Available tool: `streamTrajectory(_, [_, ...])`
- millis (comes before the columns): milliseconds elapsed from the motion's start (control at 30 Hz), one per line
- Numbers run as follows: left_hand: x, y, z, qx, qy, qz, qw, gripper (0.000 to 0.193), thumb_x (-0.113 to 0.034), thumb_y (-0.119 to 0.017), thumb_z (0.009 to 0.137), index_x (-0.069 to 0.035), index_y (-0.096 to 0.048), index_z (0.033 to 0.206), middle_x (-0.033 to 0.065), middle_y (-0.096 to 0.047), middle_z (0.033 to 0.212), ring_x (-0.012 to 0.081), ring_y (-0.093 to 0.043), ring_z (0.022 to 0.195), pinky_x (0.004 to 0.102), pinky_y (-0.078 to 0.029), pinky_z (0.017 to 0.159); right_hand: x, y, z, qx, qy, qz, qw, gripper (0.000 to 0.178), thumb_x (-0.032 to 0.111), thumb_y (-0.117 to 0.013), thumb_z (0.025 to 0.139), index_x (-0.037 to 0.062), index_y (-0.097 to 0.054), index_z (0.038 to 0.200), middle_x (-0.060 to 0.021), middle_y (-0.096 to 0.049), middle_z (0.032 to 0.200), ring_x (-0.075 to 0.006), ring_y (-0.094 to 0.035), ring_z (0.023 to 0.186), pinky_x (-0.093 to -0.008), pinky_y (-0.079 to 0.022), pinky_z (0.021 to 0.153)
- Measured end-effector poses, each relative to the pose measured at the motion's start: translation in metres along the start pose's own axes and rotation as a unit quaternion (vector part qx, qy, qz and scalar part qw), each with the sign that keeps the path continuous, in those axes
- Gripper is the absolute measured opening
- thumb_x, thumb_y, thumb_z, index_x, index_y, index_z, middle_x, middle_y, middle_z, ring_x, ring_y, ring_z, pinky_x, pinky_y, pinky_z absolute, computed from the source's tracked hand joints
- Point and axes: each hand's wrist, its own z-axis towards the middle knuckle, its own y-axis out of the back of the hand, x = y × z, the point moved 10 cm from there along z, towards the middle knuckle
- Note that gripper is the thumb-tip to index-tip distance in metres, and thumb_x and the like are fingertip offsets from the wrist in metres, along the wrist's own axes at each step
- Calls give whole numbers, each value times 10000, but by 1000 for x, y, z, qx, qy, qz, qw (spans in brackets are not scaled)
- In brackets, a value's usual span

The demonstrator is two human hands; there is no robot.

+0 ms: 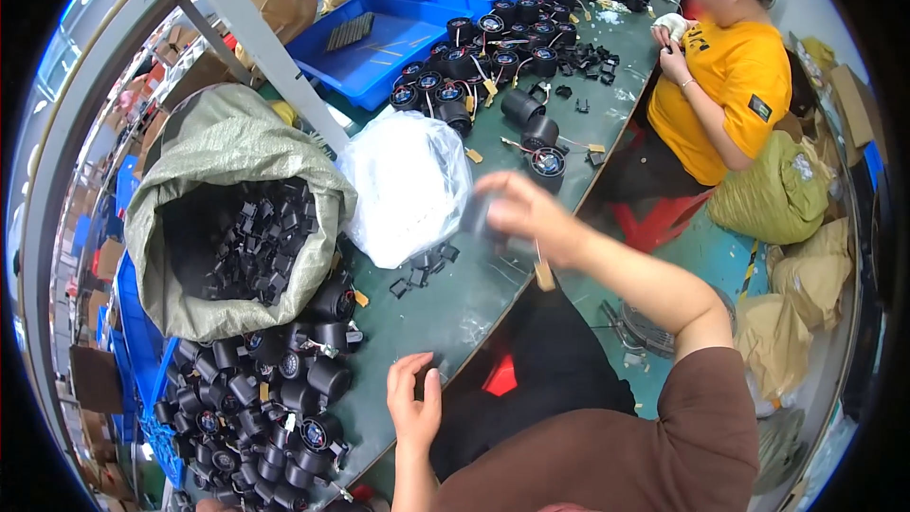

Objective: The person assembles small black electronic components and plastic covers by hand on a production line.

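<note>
Dark part (477, 215), blurred, is up in the right hand (531, 216), fingers wrapped around it, above the worktop (455, 313) and just right of the white plastic bag (406, 185)! Down at the near edge, the left hand (414, 408) has its fingers curled with the thumb raised, and I can't tell whether they grip anything; beyond it, black cylindrical units (256, 417) lie heaped below an open sack (237, 133) of small black pieces (265, 242).
</note>
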Motion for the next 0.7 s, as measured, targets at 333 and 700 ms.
streamTrajectory(333, [6,-29,-5,186,151,-236,942,707,-172,-775,841,-3,-409,1422,135,-504,1372,238,-506,1248,371,-394,1066,-33,-169,-82,357,200,-432,804,667,221,-733,788,56,-452,1370,-130,-537,1327,-325,-519,1208,-451,-420,994])
streamTrajectory(700, [6,23,-25,39,50,23,998,671,-47,-731,691,-33,-501,1321,192,-469,1170,347,-475,1130,412,-409,993,-63,-149,-58,294,123,-341,884,202,227,-643,933,72,-602,1057,-73,-619,871,-276,-612,902,-385,-481,806])
